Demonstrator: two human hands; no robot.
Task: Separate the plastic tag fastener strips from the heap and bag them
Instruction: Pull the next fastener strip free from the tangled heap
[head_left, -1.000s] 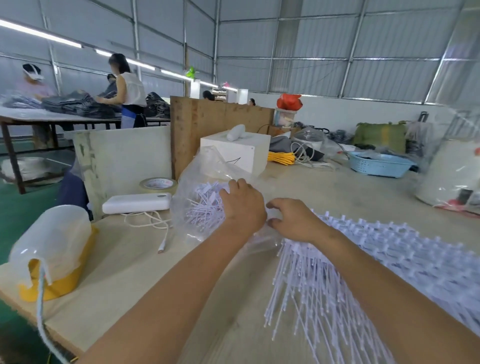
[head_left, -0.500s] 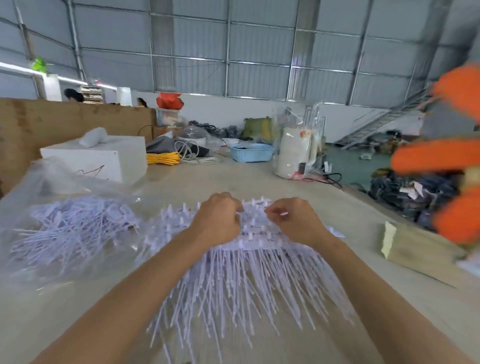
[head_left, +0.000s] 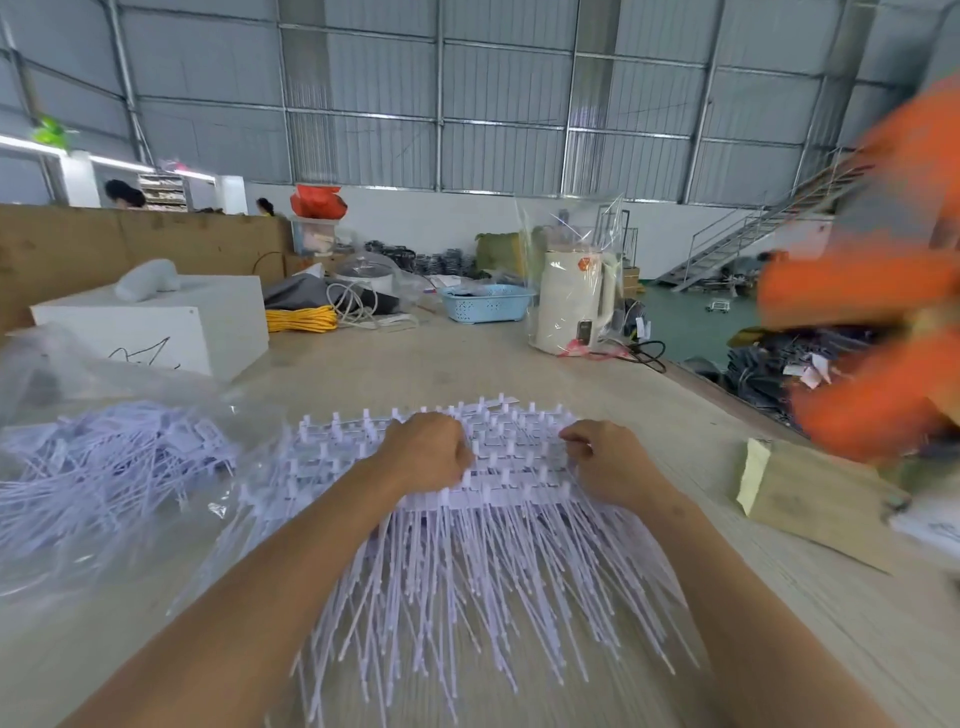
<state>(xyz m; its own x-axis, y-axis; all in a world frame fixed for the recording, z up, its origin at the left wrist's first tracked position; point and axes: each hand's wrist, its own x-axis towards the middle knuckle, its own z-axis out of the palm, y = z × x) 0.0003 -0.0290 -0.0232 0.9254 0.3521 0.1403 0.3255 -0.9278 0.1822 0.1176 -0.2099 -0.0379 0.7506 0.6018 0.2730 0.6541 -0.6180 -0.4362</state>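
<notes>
White plastic fastener strips sit under your curled left hand and right hand, seemingly gripping; peel one strip cleanly.

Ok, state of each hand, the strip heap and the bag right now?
Left hand: curled, gripping the white plastic fastener strip heap.
Right hand: curled, pinching the heap's top edge.
Heap: on the wooden table, unbagged.
Clear plastic bag: lying left, holding strips.

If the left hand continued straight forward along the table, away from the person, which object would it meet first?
Probably the far connector heads of the tag fastener heap that the left hand grips; beyond them the table looks bare, though depth is uncertain.
</notes>
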